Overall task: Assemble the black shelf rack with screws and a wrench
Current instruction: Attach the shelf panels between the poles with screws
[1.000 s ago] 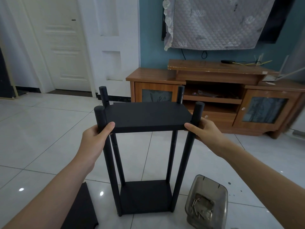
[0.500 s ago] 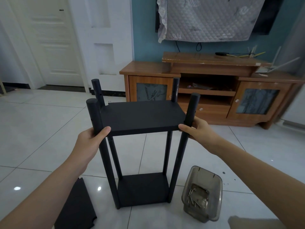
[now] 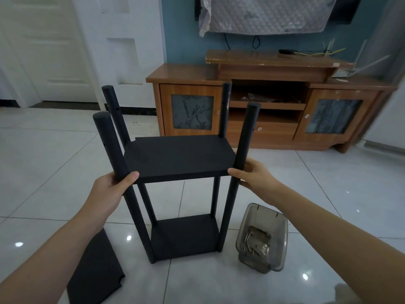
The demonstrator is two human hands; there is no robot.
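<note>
Both bare forearms reach forward from the lower corners and converge on a flat matt-black rectangular shelf board (image 3: 179, 157) held between the hands. The left hand (image 3: 109, 189) keeps a straight wrist, its thumb laid over the board's near left corner, its fingers curled out of sight behind the round black post (image 3: 118, 163) at that grip. The right hand (image 3: 255, 176) sets its thumb tip against the near right corner, fingers wrapped past the matching post (image 3: 243, 150), partly hidden.
</note>
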